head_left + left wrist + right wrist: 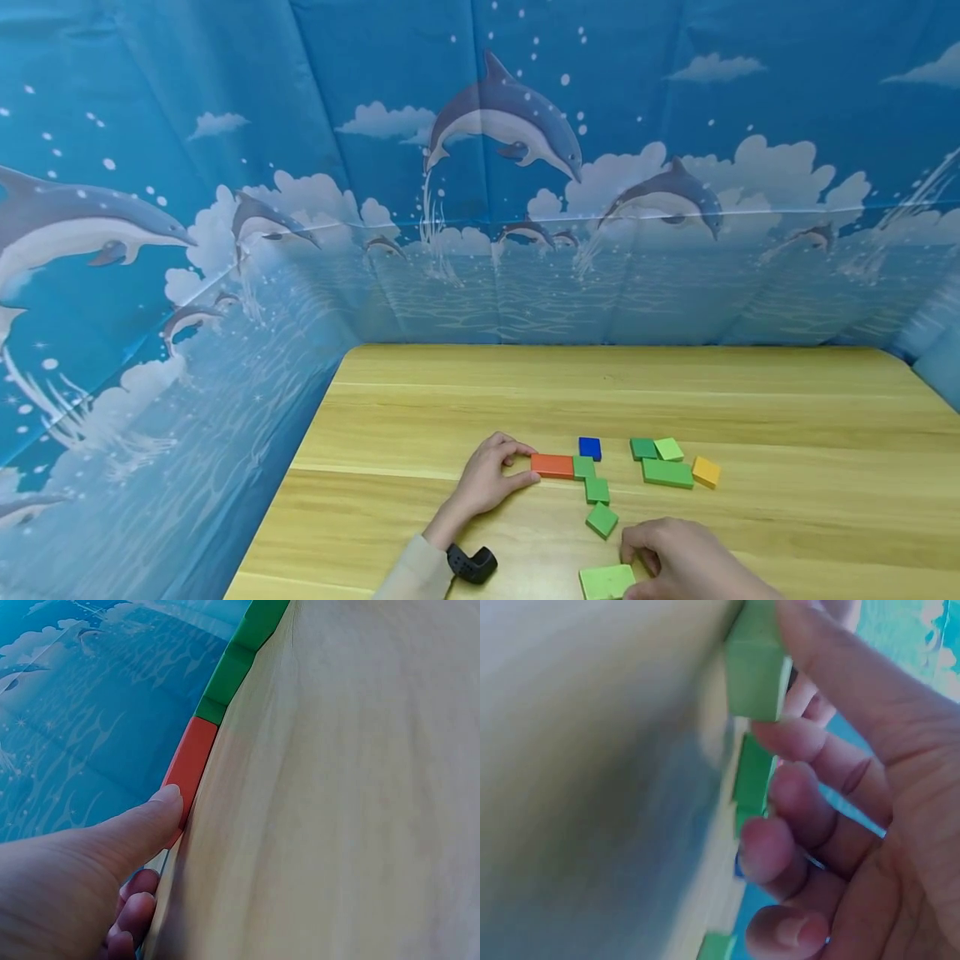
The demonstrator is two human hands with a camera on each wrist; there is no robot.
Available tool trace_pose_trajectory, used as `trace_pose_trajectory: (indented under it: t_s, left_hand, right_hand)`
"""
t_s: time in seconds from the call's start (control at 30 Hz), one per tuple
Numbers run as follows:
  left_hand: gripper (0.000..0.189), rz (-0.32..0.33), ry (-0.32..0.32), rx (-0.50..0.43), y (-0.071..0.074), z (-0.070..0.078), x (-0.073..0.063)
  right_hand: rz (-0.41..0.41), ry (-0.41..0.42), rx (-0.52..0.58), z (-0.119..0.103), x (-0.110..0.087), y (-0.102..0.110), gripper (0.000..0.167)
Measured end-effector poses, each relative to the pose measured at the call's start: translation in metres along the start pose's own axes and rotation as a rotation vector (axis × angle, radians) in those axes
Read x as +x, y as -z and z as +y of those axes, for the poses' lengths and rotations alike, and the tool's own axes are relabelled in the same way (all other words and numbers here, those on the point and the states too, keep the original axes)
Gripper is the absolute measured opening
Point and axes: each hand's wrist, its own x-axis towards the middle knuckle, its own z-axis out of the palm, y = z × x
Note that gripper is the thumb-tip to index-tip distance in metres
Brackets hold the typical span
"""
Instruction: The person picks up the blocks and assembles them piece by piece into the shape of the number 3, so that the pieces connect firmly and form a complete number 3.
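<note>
My left hand pinches the left end of a red rectangular block lying on the table. In the left wrist view the thumb presses on the red block's side. Against its right end sits a green square block, with another green square and a turned one stepping down toward me. Near the front edge of the view, my right hand holds a light green block at its right end, thumb on the near side. The right wrist view shows that block between thumb and fingers.
A blue square block lies just behind the green chain. To the right are a dark green square, a light green square, a long green block and an orange square. Dolphin-print sheeting stands behind the wooden table.
</note>
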Motion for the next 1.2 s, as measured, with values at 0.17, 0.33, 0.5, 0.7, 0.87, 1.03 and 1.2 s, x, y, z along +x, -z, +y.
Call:
trace_pose_trajectory:
  t_s: [0.17, 0.33, 0.5, 0.7, 0.87, 1.03, 1.2]
  left_hand:
    - [0.036, 0.000, 0.000, 0.002, 0.001, 0.000, 0.000]
    - [0.035, -0.002, -0.001, -0.008, 0.001, 0.000, -0.002]
    - [0.036, -0.009, -0.001, -0.015, 0.000, 0.000, -0.005]
    - [0.035, -0.004, -0.009, -0.005, 0.001, 0.000, -0.005]
    - [0.035, -0.011, -0.008, -0.001, 0.001, -0.001, -0.005]
    - [0.035, -0.014, -0.008, -0.003, 0.002, -0.002, -0.004]
    - [0.036, -0.017, 0.000, -0.008, 0.003, -0.001, -0.004]
  right_hand:
    - [-0.025, 0.003, -0.049, -0.014, 0.018, -0.005, 0.030]
    - [0.028, 0.049, -0.124, -0.026, 0.032, -0.015, 0.035]
    - [0.046, 0.026, -0.154, -0.033, 0.041, -0.021, 0.038]
    - [0.074, -0.015, -0.185, -0.037, 0.049, -0.024, 0.042]
    - [0.127, -0.016, -0.204, -0.037, 0.053, -0.025, 0.042]
    - [0.141, -0.046, -0.202, -0.037, 0.057, -0.025, 0.042]
    - [0.147, -0.069, -0.202, -0.035, 0.060, -0.024, 0.042]
